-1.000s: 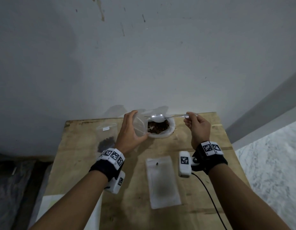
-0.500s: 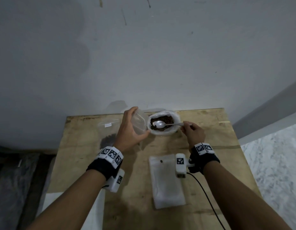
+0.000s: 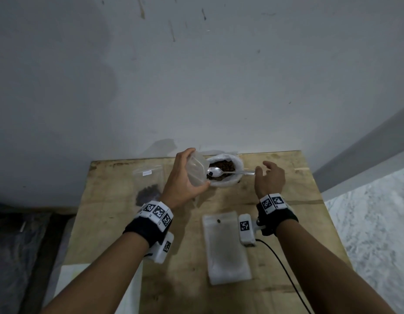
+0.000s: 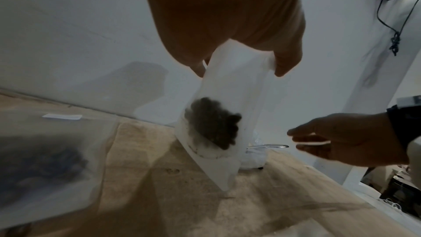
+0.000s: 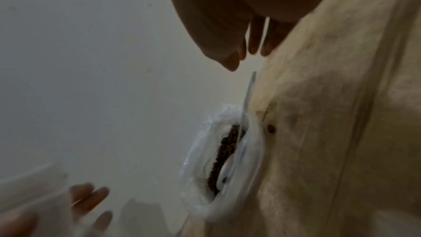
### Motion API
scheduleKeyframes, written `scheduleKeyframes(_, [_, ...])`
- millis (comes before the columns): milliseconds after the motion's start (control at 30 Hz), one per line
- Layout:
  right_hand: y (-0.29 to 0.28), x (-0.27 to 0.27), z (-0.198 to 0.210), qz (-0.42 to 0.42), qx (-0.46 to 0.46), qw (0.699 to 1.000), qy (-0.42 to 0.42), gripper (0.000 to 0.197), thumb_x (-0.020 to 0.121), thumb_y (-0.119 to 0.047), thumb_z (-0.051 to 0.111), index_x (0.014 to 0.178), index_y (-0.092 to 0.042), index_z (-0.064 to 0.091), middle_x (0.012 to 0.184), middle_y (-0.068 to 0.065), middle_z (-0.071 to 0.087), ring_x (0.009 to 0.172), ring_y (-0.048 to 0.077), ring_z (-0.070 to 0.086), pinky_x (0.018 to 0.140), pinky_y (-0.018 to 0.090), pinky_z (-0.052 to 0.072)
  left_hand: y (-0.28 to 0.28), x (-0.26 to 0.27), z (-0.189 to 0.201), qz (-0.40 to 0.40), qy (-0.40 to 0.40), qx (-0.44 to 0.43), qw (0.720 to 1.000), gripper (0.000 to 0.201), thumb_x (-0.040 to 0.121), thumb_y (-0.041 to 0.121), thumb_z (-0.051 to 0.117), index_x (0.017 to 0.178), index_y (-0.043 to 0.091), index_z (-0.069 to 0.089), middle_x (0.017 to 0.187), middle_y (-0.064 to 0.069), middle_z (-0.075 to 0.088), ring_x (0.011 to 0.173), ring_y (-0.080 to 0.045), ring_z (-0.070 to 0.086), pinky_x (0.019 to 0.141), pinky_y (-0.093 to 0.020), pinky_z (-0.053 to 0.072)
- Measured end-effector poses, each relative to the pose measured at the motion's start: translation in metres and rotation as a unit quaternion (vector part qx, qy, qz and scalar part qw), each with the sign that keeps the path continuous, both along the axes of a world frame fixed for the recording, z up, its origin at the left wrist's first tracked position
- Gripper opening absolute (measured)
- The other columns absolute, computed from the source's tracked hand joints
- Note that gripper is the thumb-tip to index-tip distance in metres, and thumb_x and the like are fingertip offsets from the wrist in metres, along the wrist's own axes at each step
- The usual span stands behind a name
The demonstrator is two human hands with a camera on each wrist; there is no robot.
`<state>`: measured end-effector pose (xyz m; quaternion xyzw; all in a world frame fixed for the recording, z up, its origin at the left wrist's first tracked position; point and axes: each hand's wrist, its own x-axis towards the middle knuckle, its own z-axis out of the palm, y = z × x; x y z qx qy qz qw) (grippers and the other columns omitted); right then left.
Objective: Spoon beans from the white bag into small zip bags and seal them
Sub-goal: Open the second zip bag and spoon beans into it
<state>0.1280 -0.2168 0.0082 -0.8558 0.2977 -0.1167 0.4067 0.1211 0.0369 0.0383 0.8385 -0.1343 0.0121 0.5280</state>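
Note:
The white bag (image 3: 238,165) (image 5: 230,208) stands open at the table's back edge with brown beans (image 3: 223,165) (image 5: 224,148) inside. A metal spoon (image 3: 215,171) (image 4: 268,145) (image 5: 247,96) lies across its rim, bowl over the beans, handle pointing right. My left hand (image 3: 183,177) (image 4: 227,24) grips a small clear zip bag (image 3: 196,172) (image 4: 218,120) by its top, just left of the white bag; a clump of beans sits in its lower part. My right hand (image 3: 270,180) (image 4: 341,141) (image 5: 239,24) hovers at the handle's end, fingers loose and off the spoon.
Another zip bag holding beans (image 3: 149,189) lies at the back left of the wooden table (image 3: 275,279). A stack of flat empty zip bags (image 3: 226,248) lies in the middle, near my right wrist. A white sheet (image 3: 67,282) lies at the table's front left edge.
My right hand lowered the spoon from above the white bag onto it, then let go and drew back to the right. The left hand kept holding the zip bag.

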Motion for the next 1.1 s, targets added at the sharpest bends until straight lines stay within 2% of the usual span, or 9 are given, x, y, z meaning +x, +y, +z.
scheduleKeyframes(133, [0.022, -0.001, 0.04, 0.133, 0.075, 0.981, -0.121, 0.016, 0.092, -0.018, 0.065, 0.106, -0.014, 0.073, 0.097, 0.002, 0.072, 0.082, -0.004, 0.063, 0.072, 0.004, 0.043, -0.006, -0.006, 0.008, -0.014, 0.0, 0.01, 1.0, 0.092, 0.07, 0.03, 0.087, 0.144, 0.024, 0.032, 0.138, 0.008, 0.038, 0.127, -0.011, 0.043, 0.106, -0.032, 0.044])
scheduleKeyframes(233, [0.04, -0.001, 0.074, 0.287, 0.175, 0.937, -0.09, 0.017, 0.091, -0.025, 0.071, 0.102, -0.013, 0.075, 0.091, 0.001, 0.076, 0.086, 0.009, 0.071, 0.075, 0.017, 0.055, -0.013, -0.011, 0.015, -0.024, -0.01, 0.029, 0.999, 0.093, 0.071, 0.027, 0.086, 0.146, 0.022, 0.032, 0.137, 0.008, 0.037, 0.127, -0.008, 0.042, 0.107, -0.029, 0.042])
scheduleKeyframes(300, [0.047, -0.002, 0.091, 0.339, 0.146, 0.927, -0.061, 0.02, 0.086, -0.027, 0.076, 0.101, -0.014, 0.076, 0.087, 0.001, 0.075, 0.081, 0.011, 0.072, 0.075, 0.02, 0.058, -0.017, -0.015, 0.023, -0.032, -0.017, 0.038, 0.999, 0.092, 0.072, 0.028, 0.086, 0.146, 0.019, 0.031, 0.138, 0.005, 0.038, 0.127, -0.008, 0.042, 0.106, -0.026, 0.042])
scheduleKeyframes(567, [0.043, -0.023, 0.135, 0.331, 0.087, 0.938, -0.064, 0.014, 0.08, -0.008, 0.071, 0.091, -0.014, 0.075, 0.069, 0.001, 0.073, 0.063, 0.013, 0.072, 0.06, 0.017, 0.055, -0.026, -0.035, 0.057, -0.062, -0.052, 0.065, 0.995, 0.088, 0.083, 0.028, 0.077, 0.155, 0.026, 0.026, 0.154, 0.007, 0.037, 0.139, -0.006, 0.038, 0.112, -0.023, 0.036])
scheduleKeyframes(733, [0.029, -0.036, 0.147, 0.322, 0.133, 0.936, -0.054, 0.038, 0.079, -0.014, 0.066, 0.115, -0.025, 0.069, 0.072, 0.001, 0.075, 0.073, 0.012, 0.073, 0.077, 0.027, 0.057, -0.031, -0.049, 0.07, -0.016, -0.105, 0.055, 0.993, 0.065, 0.093, 0.022, 0.07, 0.15, 0.016, 0.041, 0.147, 0.0, 0.052, 0.131, -0.003, 0.051, 0.109, -0.025, 0.043])
scheduleKeyframes(833, [0.027, -0.05, 0.155, 0.312, 0.254, 0.913, -0.067, 0.023, 0.087, -0.01, 0.063, 0.108, -0.011, 0.071, 0.08, 0.01, 0.074, 0.072, 0.018, 0.071, 0.079, 0.029, 0.059, -0.032, -0.063, 0.077, 0.0, -0.101, 0.03, 0.994, 0.049, 0.097, 0.016, 0.062, 0.144, 0.02, 0.05, 0.119, -0.004, 0.072, 0.087, -0.002, 0.067, 0.083, -0.022, 0.054])
scheduleKeyframes(900, [0.023, -0.061, 0.157, 0.302, 0.328, 0.891, -0.084, 0.018, 0.094, -0.004, 0.057, 0.104, 0.0, 0.071, 0.086, 0.013, 0.07, 0.075, 0.022, 0.069, 0.078, 0.025, 0.059, -0.031, -0.074, 0.081, 0.02, -0.092, 0.02, 0.995, 0.041, 0.098, 0.015, 0.058, 0.138, 0.025, 0.057, 0.081, -0.005, 0.072, 0.055, -0.004, 0.051, 0.061, -0.023, 0.048])
scheduleKeyframes(1033, [0.014, -0.081, 0.152, 0.354, 0.241, 0.896, -0.115, 0.01, 0.089, -0.01, 0.067, 0.095, -0.014, 0.075, 0.088, 0.0, 0.072, 0.08, 0.013, 0.068, 0.075, 0.02, 0.055, -0.03, -0.093, 0.09, 0.022, -0.021, -0.085, 0.996, 0.029, 0.1, 0.01, 0.055, 0.125, 0.017, 0.066, 0.116, 0.001, 0.071, 0.107, -0.013, 0.067, 0.096, -0.035, 0.054])
scheduleKeyframes(1100, [0.013, -0.09, 0.151, 0.37, 0.19, 0.9, -0.13, 0.004, 0.088, -0.013, 0.071, 0.09, -0.016, 0.074, 0.085, -0.005, 0.071, 0.076, 0.005, 0.064, 0.069, 0.015, 0.05, -0.033, -0.105, 0.094, 0.024, 0.007, -0.151, 0.988, 0.025, 0.099, 0.003, 0.055, 0.116, 0.016, 0.068, 0.113, -0.001, 0.073, 0.107, -0.016, 0.067, 0.093, -0.032, 0.053])
